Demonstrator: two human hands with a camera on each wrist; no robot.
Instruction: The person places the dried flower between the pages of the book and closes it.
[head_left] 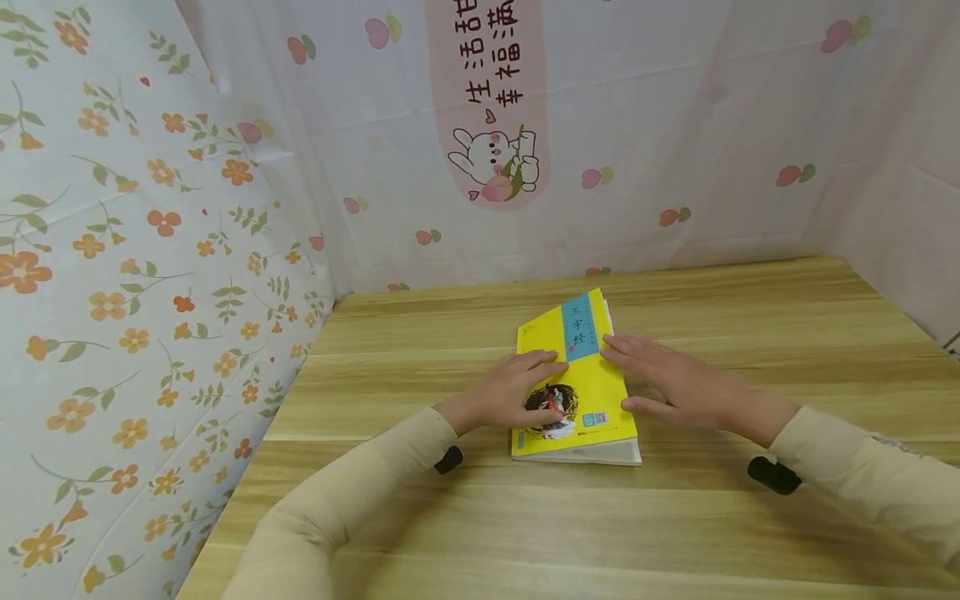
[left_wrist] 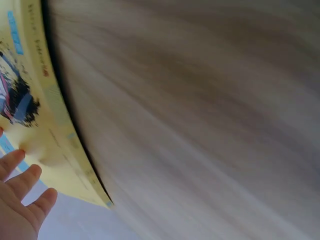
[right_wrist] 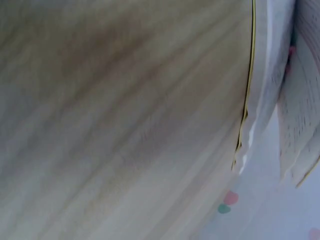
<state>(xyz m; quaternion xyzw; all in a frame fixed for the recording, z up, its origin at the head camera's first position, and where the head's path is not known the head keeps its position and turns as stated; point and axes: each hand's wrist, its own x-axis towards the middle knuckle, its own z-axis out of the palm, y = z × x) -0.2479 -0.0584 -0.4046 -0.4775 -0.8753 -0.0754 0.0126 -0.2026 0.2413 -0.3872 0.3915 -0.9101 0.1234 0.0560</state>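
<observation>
A yellow book (head_left: 536, 342) with a blue title panel lies on the wooden table. Its cover stands a little raised along the right side, and white pages show beneath. My left hand (head_left: 506, 390) rests on the left part of the cover with fingers spread and fairly straight. At the right edge of the cover, my right hand (head_left: 678, 382) touches it with extended fingertips, the thumb apart below. In the left wrist view, fingers (left_wrist: 20, 182) lie beside the book's spine edge (left_wrist: 57, 110). The right wrist view shows parted printed pages (right_wrist: 300, 105); the right hand is out of that view.
The wooden table (head_left: 420, 533) extends around the book. Behind it hangs a pale curtain (head_left: 637, 108) with a rabbit print, and a flowered curtain (head_left: 135, 333) borders the left side. Dark wrist devices (head_left: 774, 475) sit below the sleeves.
</observation>
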